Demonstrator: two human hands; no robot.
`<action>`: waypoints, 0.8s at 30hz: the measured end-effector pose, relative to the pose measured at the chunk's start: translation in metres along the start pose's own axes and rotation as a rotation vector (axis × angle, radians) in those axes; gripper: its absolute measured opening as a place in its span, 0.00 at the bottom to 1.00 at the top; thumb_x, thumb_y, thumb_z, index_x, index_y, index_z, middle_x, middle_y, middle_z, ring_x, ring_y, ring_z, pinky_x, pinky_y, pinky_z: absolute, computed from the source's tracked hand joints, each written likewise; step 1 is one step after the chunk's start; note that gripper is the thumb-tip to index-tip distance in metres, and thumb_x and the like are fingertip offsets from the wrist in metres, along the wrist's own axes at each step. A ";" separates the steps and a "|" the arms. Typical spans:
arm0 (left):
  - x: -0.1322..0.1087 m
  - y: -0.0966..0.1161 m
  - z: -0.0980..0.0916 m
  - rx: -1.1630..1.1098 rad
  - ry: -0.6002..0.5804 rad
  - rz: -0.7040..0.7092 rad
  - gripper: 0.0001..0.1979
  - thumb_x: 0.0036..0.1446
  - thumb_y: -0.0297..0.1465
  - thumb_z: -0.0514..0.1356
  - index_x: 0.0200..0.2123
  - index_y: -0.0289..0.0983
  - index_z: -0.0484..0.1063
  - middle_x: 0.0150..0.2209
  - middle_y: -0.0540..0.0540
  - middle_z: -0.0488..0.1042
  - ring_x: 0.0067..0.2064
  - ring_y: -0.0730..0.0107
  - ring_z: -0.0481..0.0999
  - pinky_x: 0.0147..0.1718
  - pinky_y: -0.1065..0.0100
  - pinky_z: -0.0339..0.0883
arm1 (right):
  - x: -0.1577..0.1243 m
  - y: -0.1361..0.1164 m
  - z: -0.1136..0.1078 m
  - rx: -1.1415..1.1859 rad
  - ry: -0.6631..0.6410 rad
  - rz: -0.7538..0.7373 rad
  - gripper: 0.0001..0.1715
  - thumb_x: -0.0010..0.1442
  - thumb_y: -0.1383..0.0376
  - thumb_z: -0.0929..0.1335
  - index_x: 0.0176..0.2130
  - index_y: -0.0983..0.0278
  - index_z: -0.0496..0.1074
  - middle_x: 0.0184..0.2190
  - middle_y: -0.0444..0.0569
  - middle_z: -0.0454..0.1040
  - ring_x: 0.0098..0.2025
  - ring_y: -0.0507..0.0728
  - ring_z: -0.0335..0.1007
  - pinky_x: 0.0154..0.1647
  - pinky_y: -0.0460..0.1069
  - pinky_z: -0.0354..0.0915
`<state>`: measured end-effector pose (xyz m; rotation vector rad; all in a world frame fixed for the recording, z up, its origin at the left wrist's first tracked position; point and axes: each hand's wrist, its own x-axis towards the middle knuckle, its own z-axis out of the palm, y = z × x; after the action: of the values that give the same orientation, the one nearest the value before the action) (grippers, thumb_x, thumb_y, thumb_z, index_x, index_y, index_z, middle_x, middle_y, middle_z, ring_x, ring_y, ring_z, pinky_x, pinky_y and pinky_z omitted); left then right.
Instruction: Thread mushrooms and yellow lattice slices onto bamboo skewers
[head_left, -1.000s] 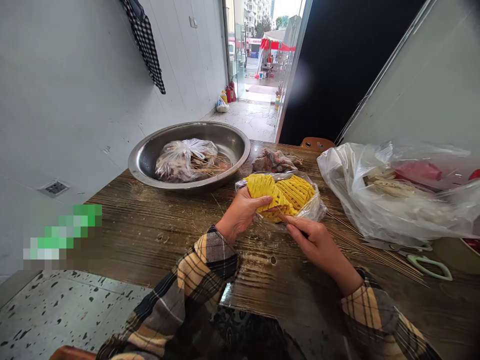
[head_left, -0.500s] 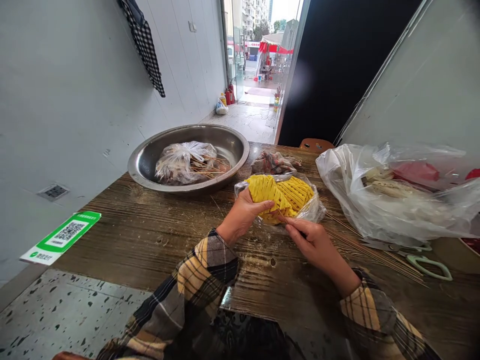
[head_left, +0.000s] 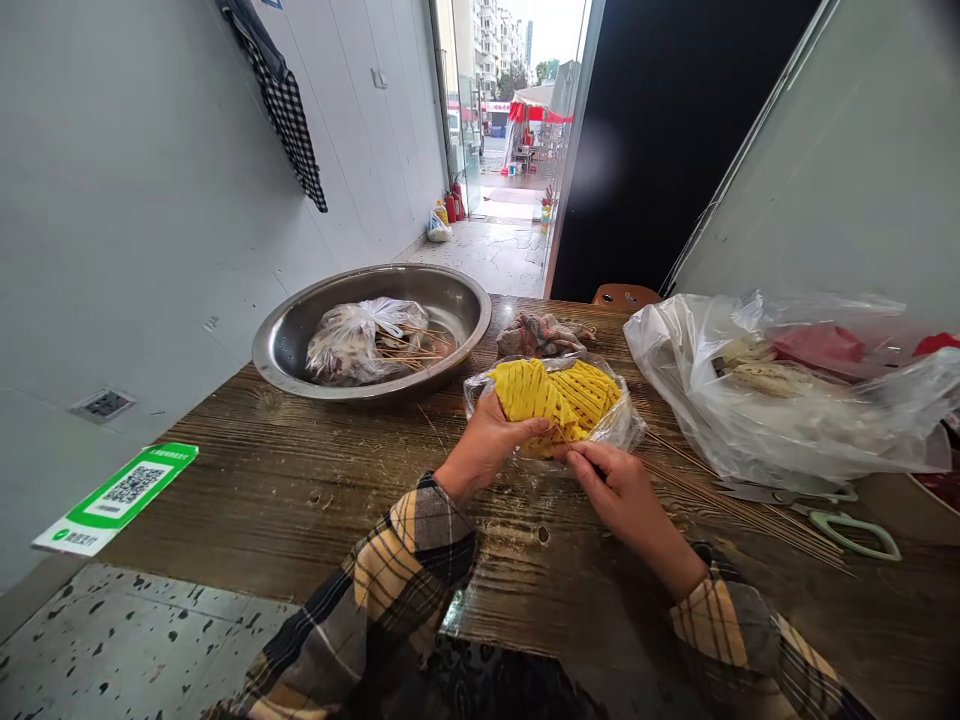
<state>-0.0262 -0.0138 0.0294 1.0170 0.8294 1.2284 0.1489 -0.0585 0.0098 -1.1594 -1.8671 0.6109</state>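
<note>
My left hand (head_left: 491, 440) is closed on a yellow, slit sheet of food (head_left: 525, 392), thumb on the near side. A thin wooden skewer (head_left: 562, 437) is pinched in my right hand (head_left: 611, 485), its tip at the near edge of that yellow piece. Whether the tip has gone in, I cannot tell. Right behind, more yellow slit pieces (head_left: 589, 395) lie in a clear plastic bag (head_left: 630, 425) on the wooden table (head_left: 360, 500). Loose skewers (head_left: 750, 510) lie to the right of my right hand.
A steel basin (head_left: 281, 370) at the back left holds a bagged bundle of skewers (head_left: 352, 340). Beyond the yellow pieces lies a crumpled cloth (head_left: 544, 335). On the right are a large plastic bag (head_left: 675, 380) and green-handled scissors (head_left: 855, 535). A QR-code card (head_left: 124, 495) is at the left edge.
The camera view has shifted slightly, so the scene sits a little lower and further left. Both hands keep their grips, and the right hand with the skewer stays close to the yellow piece.
</note>
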 end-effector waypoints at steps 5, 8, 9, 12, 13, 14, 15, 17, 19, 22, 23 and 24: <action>0.000 -0.002 0.002 0.018 0.003 0.003 0.23 0.38 0.28 0.73 0.41 0.33 0.76 0.42 0.43 0.79 0.40 0.64 0.77 0.44 0.64 0.71 | 0.000 -0.001 0.003 0.010 0.024 0.014 0.17 0.66 0.60 0.62 0.35 0.62 0.77 0.34 0.50 0.80 0.37 0.58 0.76 0.40 0.51 0.69; -0.001 -0.002 0.003 0.033 -0.001 0.003 0.23 0.38 0.28 0.73 0.41 0.33 0.76 0.42 0.42 0.79 0.40 0.64 0.77 0.44 0.64 0.71 | 0.001 -0.001 0.004 -0.004 0.032 0.023 0.17 0.66 0.60 0.61 0.33 0.62 0.76 0.32 0.50 0.79 0.36 0.58 0.76 0.38 0.51 0.68; -0.001 -0.002 0.004 0.031 0.001 0.001 0.23 0.38 0.28 0.73 0.42 0.33 0.76 0.42 0.42 0.79 0.41 0.63 0.77 0.44 0.64 0.71 | 0.001 -0.001 0.004 -0.011 0.033 0.024 0.17 0.66 0.59 0.61 0.33 0.62 0.76 0.31 0.50 0.79 0.35 0.59 0.75 0.38 0.52 0.68; -0.002 -0.003 0.004 0.020 0.005 0.003 0.24 0.38 0.29 0.73 0.43 0.33 0.75 0.43 0.42 0.79 0.41 0.63 0.78 0.45 0.63 0.71 | 0.001 0.000 0.005 -0.026 0.034 0.021 0.18 0.66 0.59 0.61 0.32 0.62 0.75 0.30 0.50 0.78 0.34 0.59 0.75 0.37 0.52 0.67; -0.002 -0.003 0.004 0.018 0.001 0.006 0.24 0.39 0.29 0.73 0.43 0.33 0.75 0.43 0.42 0.79 0.41 0.63 0.78 0.44 0.63 0.71 | 0.001 0.001 0.005 -0.030 0.034 0.020 0.18 0.66 0.59 0.61 0.31 0.62 0.75 0.30 0.50 0.78 0.34 0.59 0.75 0.37 0.52 0.67; -0.002 -0.003 0.004 0.017 -0.006 0.010 0.24 0.39 0.29 0.73 0.43 0.33 0.75 0.43 0.42 0.79 0.41 0.63 0.78 0.44 0.63 0.71 | 0.001 0.001 0.005 -0.033 0.036 0.019 0.18 0.66 0.58 0.61 0.31 0.62 0.74 0.30 0.50 0.78 0.34 0.59 0.74 0.37 0.52 0.67; -0.002 -0.004 0.004 0.019 -0.014 0.013 0.24 0.40 0.30 0.73 0.43 0.33 0.75 0.43 0.42 0.79 0.41 0.63 0.78 0.44 0.64 0.71 | 0.001 0.001 0.005 -0.034 0.038 0.019 0.18 0.66 0.58 0.61 0.31 0.62 0.74 0.29 0.49 0.78 0.34 0.59 0.74 0.36 0.52 0.67; -0.002 -0.005 0.004 0.021 -0.030 0.015 0.23 0.40 0.29 0.73 0.43 0.34 0.75 0.43 0.42 0.79 0.41 0.64 0.77 0.43 0.64 0.71 | 0.002 0.002 0.006 -0.031 0.040 0.021 0.18 0.66 0.58 0.61 0.31 0.62 0.74 0.29 0.49 0.78 0.34 0.58 0.74 0.36 0.51 0.67; -0.002 -0.005 0.004 0.020 -0.035 0.008 0.23 0.40 0.29 0.73 0.42 0.34 0.75 0.42 0.43 0.79 0.40 0.65 0.77 0.43 0.65 0.72 | 0.002 0.001 0.006 -0.031 0.037 0.027 0.18 0.66 0.58 0.61 0.31 0.62 0.74 0.29 0.48 0.78 0.33 0.58 0.74 0.36 0.51 0.67; -0.002 -0.005 0.006 0.030 -0.020 0.001 0.23 0.38 0.28 0.73 0.42 0.34 0.75 0.41 0.44 0.79 0.40 0.65 0.77 0.42 0.65 0.71 | 0.003 0.001 0.006 -0.027 0.024 0.039 0.19 0.66 0.59 0.61 0.31 0.62 0.74 0.28 0.48 0.77 0.33 0.57 0.74 0.35 0.50 0.66; -0.002 -0.005 0.006 0.038 -0.014 0.000 0.23 0.38 0.28 0.73 0.42 0.34 0.75 0.41 0.44 0.79 0.40 0.65 0.77 0.42 0.65 0.71 | 0.003 0.001 0.006 -0.023 0.021 0.041 0.19 0.66 0.59 0.61 0.31 0.62 0.74 0.28 0.48 0.77 0.33 0.57 0.73 0.35 0.50 0.66; -0.002 -0.005 0.007 0.045 -0.010 -0.001 0.23 0.38 0.28 0.73 0.42 0.34 0.75 0.41 0.44 0.79 0.40 0.65 0.77 0.42 0.65 0.71 | 0.003 0.001 0.006 -0.018 0.019 0.043 0.19 0.66 0.59 0.61 0.31 0.62 0.74 0.28 0.48 0.77 0.33 0.57 0.73 0.34 0.50 0.66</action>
<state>-0.0184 -0.0173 0.0273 1.0580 0.8529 1.2074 0.1435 -0.0548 0.0071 -1.2158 -1.8398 0.6060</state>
